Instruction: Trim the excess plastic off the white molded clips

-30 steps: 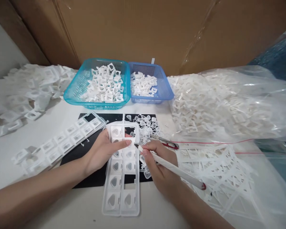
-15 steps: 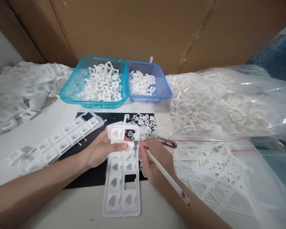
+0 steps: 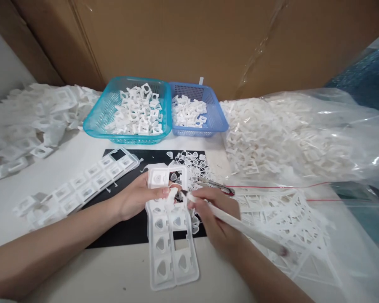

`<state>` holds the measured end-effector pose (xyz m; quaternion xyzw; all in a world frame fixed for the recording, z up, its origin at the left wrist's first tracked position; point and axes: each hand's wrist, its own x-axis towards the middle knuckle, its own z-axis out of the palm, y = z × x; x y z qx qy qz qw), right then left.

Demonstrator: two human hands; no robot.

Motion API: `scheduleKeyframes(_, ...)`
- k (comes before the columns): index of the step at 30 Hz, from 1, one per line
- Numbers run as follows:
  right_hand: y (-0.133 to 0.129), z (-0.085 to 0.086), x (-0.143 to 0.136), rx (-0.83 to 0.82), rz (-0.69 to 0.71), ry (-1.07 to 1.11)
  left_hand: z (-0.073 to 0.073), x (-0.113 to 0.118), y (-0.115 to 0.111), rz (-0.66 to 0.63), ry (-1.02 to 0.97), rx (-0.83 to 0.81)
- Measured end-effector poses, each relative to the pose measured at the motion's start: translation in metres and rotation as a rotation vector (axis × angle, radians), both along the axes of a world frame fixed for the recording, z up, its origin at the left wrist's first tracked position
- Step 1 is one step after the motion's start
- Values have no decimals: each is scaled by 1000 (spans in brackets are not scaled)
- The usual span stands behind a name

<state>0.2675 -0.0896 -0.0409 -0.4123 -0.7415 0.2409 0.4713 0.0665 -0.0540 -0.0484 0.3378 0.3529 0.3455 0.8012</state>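
My left hand [image 3: 140,195] is closed on a white plastic two-row frame [image 3: 173,275] with several square cells, tilted over the black mat [image 3: 123,229]. Its thumb presses beside a small white plastic piece [image 3: 172,197] near the upper cells. Most cells hold square inserts with rounded holes; a lower right cell is an open gap. Between the fingers of my right hand [image 3: 216,214] is a white pen-like stick [image 3: 240,229] with a dark tip. That tip points at the small piece; whether they touch, I cannot tell.
Behind are a teal basket [image 3: 96,122] and a blue basket [image 3: 219,118], both holding white pieces. A second frame [image 3: 82,185] lies left. Trimmed scraps [image 3: 192,164] and a red-handled cutter [image 3: 221,186] lie beyond my right hand. Bagged parts [image 3: 287,134] fill the right.
The frame has shifted slightly right and tilted. The small piece at my left thumb now stands raised. My right hand has swung the stick flatter, its rear end moving right.
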Motion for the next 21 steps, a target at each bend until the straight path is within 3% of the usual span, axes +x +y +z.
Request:
scheduleKeyframes(3, -6, 0, 2, 67, -38, 216, 0, 2, -3, 16, 120, 39)
scheduleKeyframes(8, -3, -1, -12, -19, 15, 44, 0, 2, -5, 21, 131, 100)
scheduleKeyframes(12, 2, 1, -16, -219, -25, 123, -2, -1, -4, -1, 117, 61)
scheduleKeyframes(17, 4, 1, -11, -518, 45, 425, 4, 0, -3, -71, 169, 146)
scheduleKeyframes(21, 10, 2, -6, -608, 79, 641, 8, 4, -5, -50, 227, 168)
